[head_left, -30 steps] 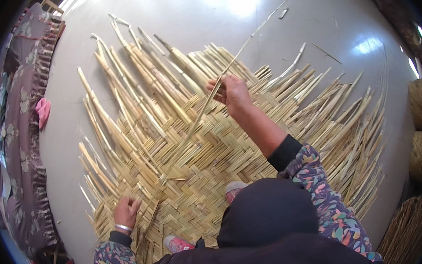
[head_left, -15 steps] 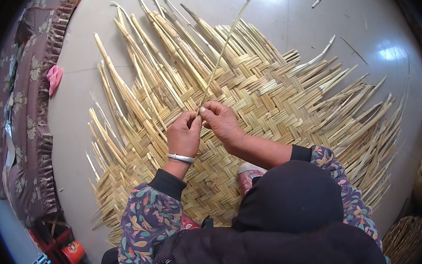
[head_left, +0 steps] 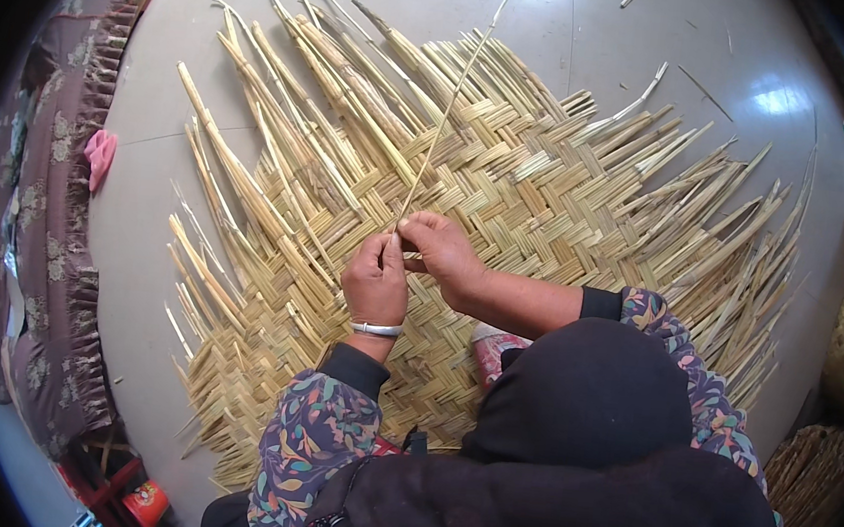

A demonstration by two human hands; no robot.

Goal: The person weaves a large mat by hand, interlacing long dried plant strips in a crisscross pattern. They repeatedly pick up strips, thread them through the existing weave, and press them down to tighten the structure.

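Your left hand (head_left: 376, 288) and right hand (head_left: 445, 257) pinch one strip (head_left: 442, 125), fingertips close together.

It slants far and slightly right, over the woven mat (head_left: 506, 226); close, light pinches from both thumbs should steady the slender length and help avoid kinks.

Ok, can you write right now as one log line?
left hand: pinching thin reed | right hand: pinching same reed | below hands: woven mat | mat's far edge: loose reed ends
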